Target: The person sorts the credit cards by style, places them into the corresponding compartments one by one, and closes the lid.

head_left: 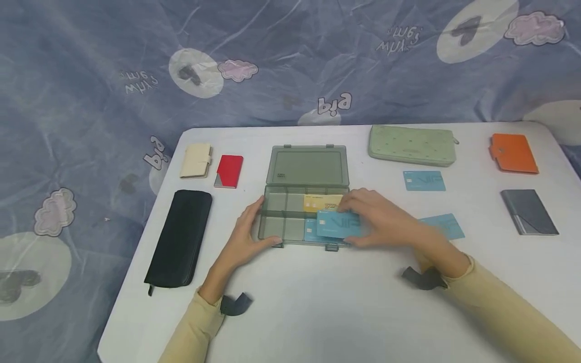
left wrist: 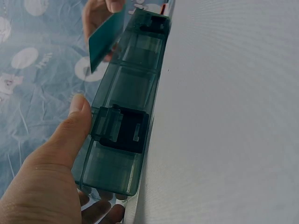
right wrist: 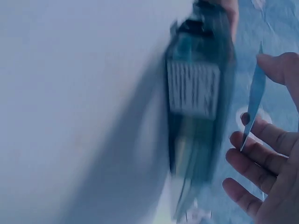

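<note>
On our white table (head_left: 317,312): divided box (head_left: 293,225), black wallet (head_left: 179,239), green pouch (head_left: 410,146), four small cases (head_left: 515,154), two blue cards (head_left: 424,180)

2 forearms (head_left: 492,297) angle inward; left grip (head_left: 245,241) holds wide, right grip (head_left: 381,219) pinches.

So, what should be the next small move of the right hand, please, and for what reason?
Probably, the right hand should lower its blue card into the front right part of the green box. The card is held over that part, where another blue card already shows; the lid is open, and the left hand holds the box's left end.
</note>
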Tool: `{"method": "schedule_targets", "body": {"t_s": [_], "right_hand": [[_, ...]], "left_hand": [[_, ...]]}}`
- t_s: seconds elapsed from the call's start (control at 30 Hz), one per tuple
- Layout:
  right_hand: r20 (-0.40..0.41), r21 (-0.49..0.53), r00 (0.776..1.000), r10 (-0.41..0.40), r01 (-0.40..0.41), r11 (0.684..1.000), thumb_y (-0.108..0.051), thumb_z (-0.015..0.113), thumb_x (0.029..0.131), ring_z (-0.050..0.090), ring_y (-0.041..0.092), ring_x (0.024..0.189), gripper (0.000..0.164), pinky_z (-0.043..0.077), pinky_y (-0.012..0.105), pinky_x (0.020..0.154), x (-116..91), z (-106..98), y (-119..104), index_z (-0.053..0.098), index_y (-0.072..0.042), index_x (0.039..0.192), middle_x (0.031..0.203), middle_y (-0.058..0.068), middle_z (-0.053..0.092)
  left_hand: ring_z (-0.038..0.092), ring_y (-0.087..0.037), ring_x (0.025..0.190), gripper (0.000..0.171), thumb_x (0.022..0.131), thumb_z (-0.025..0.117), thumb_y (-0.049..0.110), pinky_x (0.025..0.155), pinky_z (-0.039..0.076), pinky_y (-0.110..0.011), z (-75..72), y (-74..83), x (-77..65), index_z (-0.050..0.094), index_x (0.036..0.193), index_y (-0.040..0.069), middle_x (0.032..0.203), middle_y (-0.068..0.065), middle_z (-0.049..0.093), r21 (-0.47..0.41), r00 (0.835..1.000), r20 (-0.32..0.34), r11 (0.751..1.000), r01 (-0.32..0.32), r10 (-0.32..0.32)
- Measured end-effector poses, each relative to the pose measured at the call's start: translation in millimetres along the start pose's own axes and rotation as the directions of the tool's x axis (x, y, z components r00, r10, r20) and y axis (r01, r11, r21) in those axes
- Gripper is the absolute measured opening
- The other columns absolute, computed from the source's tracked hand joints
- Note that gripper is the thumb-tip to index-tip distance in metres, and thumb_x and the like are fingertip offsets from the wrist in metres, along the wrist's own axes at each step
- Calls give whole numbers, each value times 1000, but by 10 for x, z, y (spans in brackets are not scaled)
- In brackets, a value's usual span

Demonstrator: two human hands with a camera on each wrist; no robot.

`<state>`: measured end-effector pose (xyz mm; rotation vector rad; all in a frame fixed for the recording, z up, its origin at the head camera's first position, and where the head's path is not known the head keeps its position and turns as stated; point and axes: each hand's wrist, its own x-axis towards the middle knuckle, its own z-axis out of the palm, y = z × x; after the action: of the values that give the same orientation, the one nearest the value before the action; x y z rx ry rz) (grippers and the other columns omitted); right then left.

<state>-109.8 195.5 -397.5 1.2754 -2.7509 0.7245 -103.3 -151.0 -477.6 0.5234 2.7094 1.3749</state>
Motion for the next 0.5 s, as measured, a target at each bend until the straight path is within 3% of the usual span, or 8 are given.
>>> {"method": "schedule_targets", "body": {"t_s": [0.2,0.5], "right_hand": [[17,-61,998,-58,59,996,-45,76,71,47,19,111,58,39,39,91,143,218,-25,60,-10,114,117,2,55],[-38,-27,998,-59,58,998,-41,75,75,47,19,113,44,37,37,95,26,237,60,64,-13,107,118,4,56]], "left_hand": [[32,-19,132,99,70,76,50,102,36,-47,25,-10,9,20,149,27,148,3,30,2,1000,4,1000,3,-3],[32,-21,131,99,70,75,52,100,37,-49,-29,-21,1,20,149,27,148,3,31,26,1000,-8,1000,6,-6]]}}
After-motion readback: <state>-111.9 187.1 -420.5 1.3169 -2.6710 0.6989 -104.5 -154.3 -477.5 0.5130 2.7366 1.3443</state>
